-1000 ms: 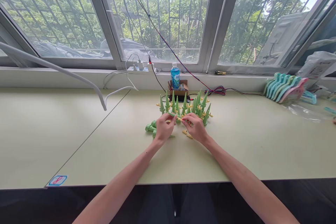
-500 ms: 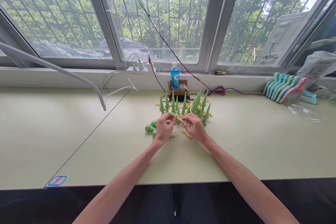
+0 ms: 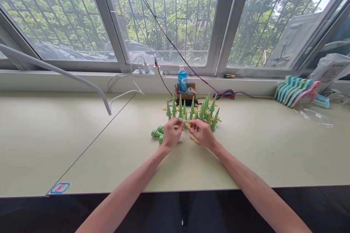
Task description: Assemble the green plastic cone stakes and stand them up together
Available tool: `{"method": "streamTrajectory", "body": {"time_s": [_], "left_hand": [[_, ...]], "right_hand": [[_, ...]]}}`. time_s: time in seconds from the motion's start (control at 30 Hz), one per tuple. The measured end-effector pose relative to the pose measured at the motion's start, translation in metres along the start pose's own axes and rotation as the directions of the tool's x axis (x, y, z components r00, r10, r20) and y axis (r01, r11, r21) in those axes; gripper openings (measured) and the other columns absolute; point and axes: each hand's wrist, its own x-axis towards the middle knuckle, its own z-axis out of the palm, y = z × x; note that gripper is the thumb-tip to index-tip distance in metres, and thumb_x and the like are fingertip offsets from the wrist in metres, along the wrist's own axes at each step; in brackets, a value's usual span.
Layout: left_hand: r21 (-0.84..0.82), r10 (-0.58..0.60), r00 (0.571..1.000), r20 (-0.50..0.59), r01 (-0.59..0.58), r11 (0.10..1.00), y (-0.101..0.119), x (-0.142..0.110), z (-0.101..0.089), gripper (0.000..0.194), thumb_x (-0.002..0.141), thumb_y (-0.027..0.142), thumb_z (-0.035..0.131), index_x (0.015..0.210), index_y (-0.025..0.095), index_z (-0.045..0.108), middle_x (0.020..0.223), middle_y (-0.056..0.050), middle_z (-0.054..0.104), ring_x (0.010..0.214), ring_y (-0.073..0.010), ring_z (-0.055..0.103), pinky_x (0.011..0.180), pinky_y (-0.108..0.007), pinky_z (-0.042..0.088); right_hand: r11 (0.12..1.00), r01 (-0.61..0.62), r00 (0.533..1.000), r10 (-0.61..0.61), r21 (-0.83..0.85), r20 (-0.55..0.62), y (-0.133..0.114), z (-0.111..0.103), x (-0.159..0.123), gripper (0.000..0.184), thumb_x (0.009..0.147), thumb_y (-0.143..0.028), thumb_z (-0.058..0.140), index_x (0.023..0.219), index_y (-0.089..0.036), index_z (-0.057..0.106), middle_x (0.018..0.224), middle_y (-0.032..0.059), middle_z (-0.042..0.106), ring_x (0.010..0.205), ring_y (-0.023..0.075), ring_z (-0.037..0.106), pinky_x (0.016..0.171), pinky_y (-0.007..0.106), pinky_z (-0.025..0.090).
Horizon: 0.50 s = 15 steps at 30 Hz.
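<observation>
My left hand (image 3: pixel 170 134) is closed around a green plastic cone spike (image 3: pixel 179 119) lying sideways over the pale green table (image 3: pixel 82 142). Facing it, my right hand (image 3: pixel 203 133) pinches a small yellow piece (image 3: pixel 187 125) at the spike's side. Just behind both hands stands a cluster of upright green cone spikes (image 3: pixel 193 110) with yellow pieces on them. A few green spikes (image 3: pixel 156 133) lie flat to the left of my left hand. Loose yellow pieces (image 3: pixel 194 139) lie under my right hand.
A blue-labelled water bottle (image 3: pixel 182 79) and a small cardboard box (image 3: pixel 187 91) stand at the back by the window ledge. Cables (image 3: pixel 226 94) run along there. A white lamp arm (image 3: pixel 68 76) hangs over the left. Teal and pink plastic items (image 3: pixel 295 90) are stacked at the right.
My hands have stayed in place; the fingers shifted slightly on the spike and the yellow piece. Nothing else moved.
</observation>
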Motion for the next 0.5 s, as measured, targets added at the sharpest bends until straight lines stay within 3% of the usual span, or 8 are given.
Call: {"method": "streamTrajectory", "body": {"time_s": [0.5], "left_hand": [[0.078, 0.072, 0.996, 0.048, -0.076, 0.994, -0.0045, -0.0028, 0.001, 0.023, 0.085, 0.04, 0.062, 0.092, 0.021, 0.072, 0.09, -0.005, 0.064, 0.068, -0.0144, 0.065, 0.063, -0.028, 0.058]], "right_hand": [[0.999, -0.03, 1.0, 0.03, 0.01, 0.001, 0.0052, 0.0014, -0.002, 0.022, 0.093, -0.037, 0.053, 0.097, -0.018, 0.063, 0.081, 0.0056, 0.065, 0.063, 0.0156, 0.056, 0.06, 0.028, 0.049]]}}
